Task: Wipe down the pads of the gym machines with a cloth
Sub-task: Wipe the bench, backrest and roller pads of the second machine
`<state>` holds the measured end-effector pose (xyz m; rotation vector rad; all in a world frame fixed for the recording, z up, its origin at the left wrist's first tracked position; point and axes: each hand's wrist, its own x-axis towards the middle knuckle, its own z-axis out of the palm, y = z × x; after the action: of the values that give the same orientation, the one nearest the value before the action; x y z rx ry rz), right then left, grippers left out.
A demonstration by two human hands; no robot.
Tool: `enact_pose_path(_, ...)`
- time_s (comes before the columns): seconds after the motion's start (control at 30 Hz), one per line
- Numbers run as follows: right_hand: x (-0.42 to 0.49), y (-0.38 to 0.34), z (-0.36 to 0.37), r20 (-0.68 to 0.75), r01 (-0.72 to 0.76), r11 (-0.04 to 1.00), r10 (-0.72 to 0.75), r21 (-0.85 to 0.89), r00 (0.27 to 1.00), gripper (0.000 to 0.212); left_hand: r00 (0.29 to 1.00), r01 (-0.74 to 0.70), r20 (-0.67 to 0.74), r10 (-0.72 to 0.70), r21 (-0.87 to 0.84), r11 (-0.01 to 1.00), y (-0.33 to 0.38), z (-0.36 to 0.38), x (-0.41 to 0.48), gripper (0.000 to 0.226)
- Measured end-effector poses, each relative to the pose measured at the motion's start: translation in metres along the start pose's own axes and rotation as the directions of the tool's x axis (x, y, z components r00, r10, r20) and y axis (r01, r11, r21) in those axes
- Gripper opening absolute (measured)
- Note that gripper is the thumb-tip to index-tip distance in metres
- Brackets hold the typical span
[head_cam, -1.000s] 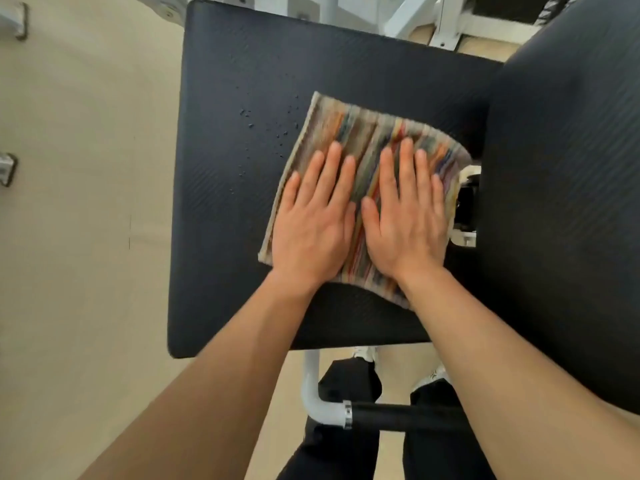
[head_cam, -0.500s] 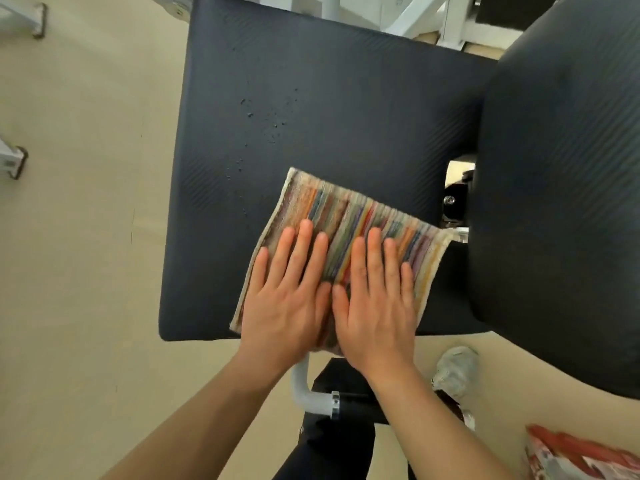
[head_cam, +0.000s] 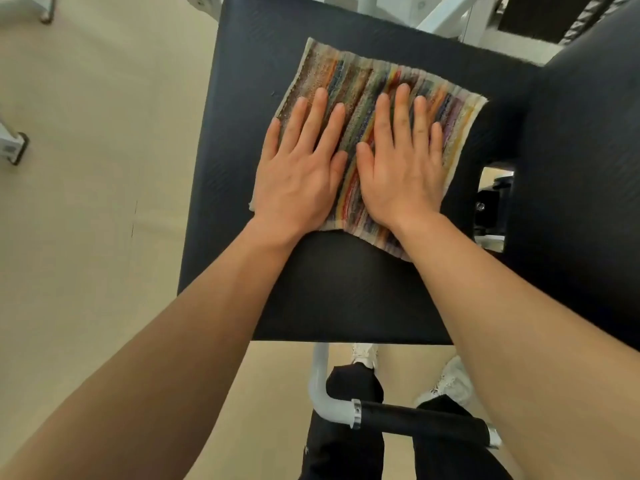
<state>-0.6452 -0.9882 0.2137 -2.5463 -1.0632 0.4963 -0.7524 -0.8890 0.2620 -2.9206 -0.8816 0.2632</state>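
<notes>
Cloth, under left hand and right hand, lies near pad's far edge.

seat pad bare leftward, back pad blocking right

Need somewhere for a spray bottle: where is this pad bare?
Seat pad is bare between the cloth and its near edge, plus a strip left of the cloth. Left hand and right hand crowd the cloth itself.

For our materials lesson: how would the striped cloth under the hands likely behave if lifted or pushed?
The striped cloth probably flops when lifted: its near edge ripples on the seat pad. Thin, so likely light. Pushed, it may bunch unless left hand and right hand press flat.
</notes>
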Motion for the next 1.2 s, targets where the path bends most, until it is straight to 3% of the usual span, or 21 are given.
enact_pose_path(0.13, -0.060, -0.025, 0.011, 0.025, 0.166, 0.986, -0.166, 0.011, 0.986, 0.066, 0.998, 0.032, 0.053, -0.034, 0.035, 0.999, -0.015, -0.003, -0.067, 0.061)
enact_pose_path(0.37, -0.169, -0.039, 0.036, 0.141, 0.337, 0.941, -0.336, 0.012, 0.931, 0.067, 0.980, -0.019, 0.201, -0.001, 0.098, 0.995, -0.029, -0.004, -0.201, 0.063)
enact_pose_path(0.5, -0.121, -0.036, 0.025, 0.126, 0.398, 0.917, -0.397, 0.016, 0.909, 0.067, 0.987, 0.021, 0.156, -0.036, 0.101, 0.995, -0.034, -0.002, -0.161, 0.064)
enact_pose_path(0.63, -0.025, -0.049, 0.010, 0.034, 0.336, 0.942, -0.335, -0.004, 0.941, 0.066, 0.987, 0.155, 0.041, -0.158, 0.060, 0.986, -0.050, -0.005, -0.066, 0.064)
enact_pose_path(0.77, 0.063, -0.067, -0.008, -0.019, 0.267, 0.964, -0.267, -0.016, 0.963, 0.067, 0.989, 0.144, 0.024, -0.144, -0.004, 0.990, -0.084, -0.022, 0.033, 0.066)
enact_pose_path(0.87, 0.089, -0.078, -0.012, -0.054, 0.211, 0.977, -0.212, -0.021, 0.976, 0.066, 0.994, 0.104, 0.046, -0.103, -0.019, 0.994, -0.096, -0.025, 0.058, 0.065)
enact_pose_path(1.0, 0.044, -0.087, -0.004, -0.039, 0.275, 0.961, -0.276, -0.032, 0.960, 0.067, 0.992, 0.116, 0.048, -0.115, -0.007, 0.993, -0.091, -0.022, 0.004, 0.067)
enact_pose_path(1.2, -0.109, -0.084, 0.024, 0.063, 0.365, 0.931, -0.365, 0.005, 0.929, 0.066, 0.986, 0.104, 0.128, -0.109, 0.041, 0.994, -0.065, -0.012, -0.152, 0.069)
